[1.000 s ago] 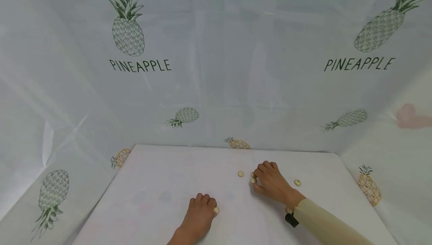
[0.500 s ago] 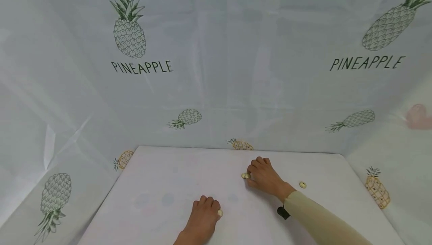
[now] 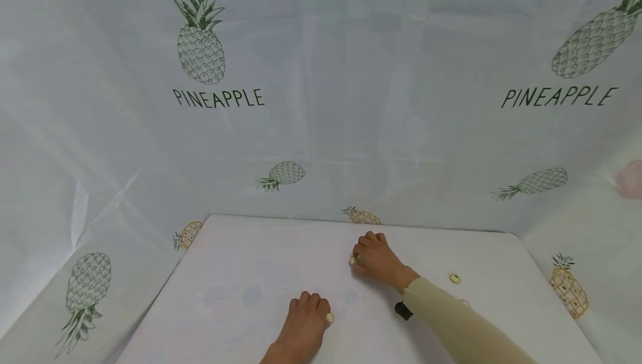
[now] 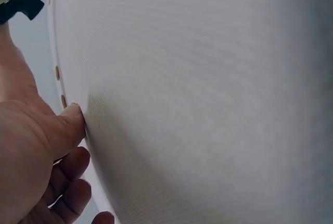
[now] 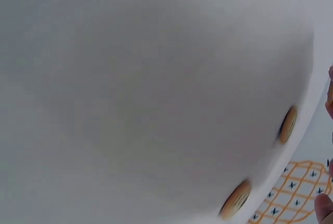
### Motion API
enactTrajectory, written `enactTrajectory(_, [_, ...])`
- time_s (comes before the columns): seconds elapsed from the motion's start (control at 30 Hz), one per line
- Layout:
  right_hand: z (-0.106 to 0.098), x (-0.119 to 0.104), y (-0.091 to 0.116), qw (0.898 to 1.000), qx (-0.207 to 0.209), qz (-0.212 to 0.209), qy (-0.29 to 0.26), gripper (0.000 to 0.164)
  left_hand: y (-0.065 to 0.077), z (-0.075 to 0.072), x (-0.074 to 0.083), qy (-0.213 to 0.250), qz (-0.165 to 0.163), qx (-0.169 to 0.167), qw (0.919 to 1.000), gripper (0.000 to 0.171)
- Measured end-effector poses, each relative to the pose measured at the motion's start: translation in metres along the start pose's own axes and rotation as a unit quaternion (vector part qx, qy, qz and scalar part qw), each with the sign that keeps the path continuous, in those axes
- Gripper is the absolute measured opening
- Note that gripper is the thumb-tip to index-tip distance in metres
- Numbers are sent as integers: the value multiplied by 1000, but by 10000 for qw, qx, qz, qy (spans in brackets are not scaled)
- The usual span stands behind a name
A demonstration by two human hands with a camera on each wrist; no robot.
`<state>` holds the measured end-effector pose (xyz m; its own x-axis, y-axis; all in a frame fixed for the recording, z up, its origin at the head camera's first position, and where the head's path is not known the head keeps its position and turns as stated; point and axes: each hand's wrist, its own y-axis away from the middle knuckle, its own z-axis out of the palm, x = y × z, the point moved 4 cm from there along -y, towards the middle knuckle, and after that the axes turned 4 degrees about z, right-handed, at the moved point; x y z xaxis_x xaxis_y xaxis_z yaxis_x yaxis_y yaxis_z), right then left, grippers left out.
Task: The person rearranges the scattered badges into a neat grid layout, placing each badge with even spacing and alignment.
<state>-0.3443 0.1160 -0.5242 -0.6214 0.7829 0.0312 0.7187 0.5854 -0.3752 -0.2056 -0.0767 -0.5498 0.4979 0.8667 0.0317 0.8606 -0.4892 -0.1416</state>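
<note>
In the head view my left hand [image 3: 305,324] rests low on the white table, fingers curled, with a small round wooden button [image 3: 330,317] at its thumb side. The left wrist view shows that thumb [image 4: 73,122] against the tabletop; the held button is hidden there. Farther back, my right hand [image 3: 373,258] pinches another wooden button [image 3: 353,260] between thumb and fingers at the table surface. Whether a second button is inside that hand I cannot tell. Only fingertips [image 5: 325,207] of the right hand show at the right wrist view's edge.
One loose button [image 3: 455,278] lies right of the right forearm, and another [image 3: 465,302] is partly covered by the sleeve [image 3: 451,314]. A pineapple-printed sheet [image 3: 326,102] rises behind the white table [image 3: 261,252]. A dark strap piece [image 3: 403,311] hangs from the right wrist.
My right hand has moved left across the table, bringing two buttons together and shifting them left; only one shows now. My left hand has stayed in place. The head view has turned slightly left.
</note>
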Motion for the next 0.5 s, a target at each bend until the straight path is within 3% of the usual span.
enactTrajectory(0.3, [13, -12, -12, 9994, -267, 114, -189, 15, 1, -2, 1, 82, -8, 150, 9999, 28])
enactTrajectory(0.5, [18, -14, -16, 9990, -352, 163, -225, 14, 0, 3, -1, 77, -55, 69, 9999, 27])
